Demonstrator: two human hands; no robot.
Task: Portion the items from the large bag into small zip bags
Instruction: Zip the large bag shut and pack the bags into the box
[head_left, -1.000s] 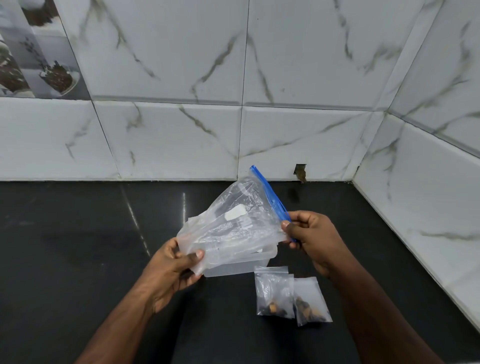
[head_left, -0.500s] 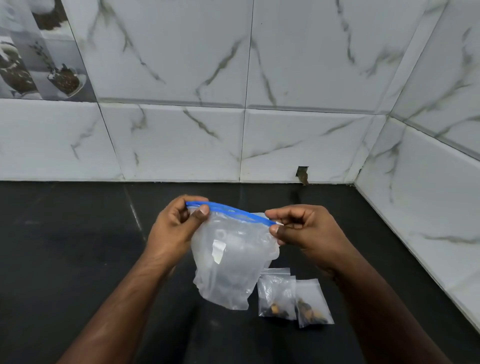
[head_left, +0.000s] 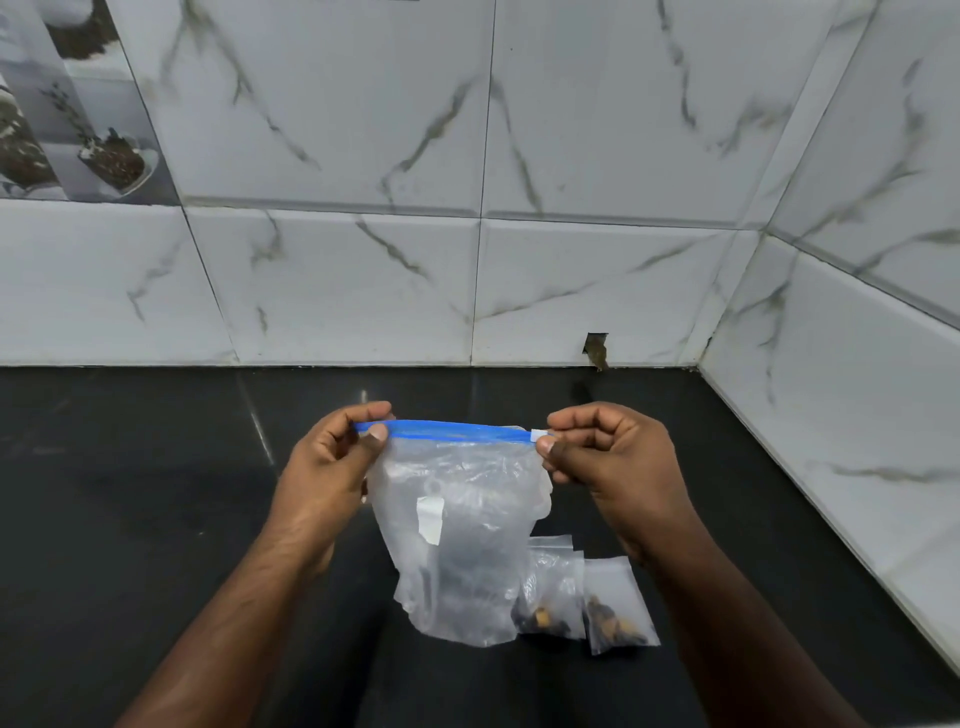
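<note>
Large bag (head_left: 460, 540): hung above black bench (head_left: 130, 519), left hand (head_left: 332, 467) and right hand (head_left: 602, 452) each pinched on an end of its blue zip (head_left: 447, 430), probably stretching it taut for sliding. Two filled small bags (head_left: 582, 597) lay on the bench just beside it.

Clear plastic bag (head_left: 462, 535), glossy black counter (head_left: 130, 493)

counter (head_left: 130, 493) left bare — small bags (head_left: 582, 597) right
</note>
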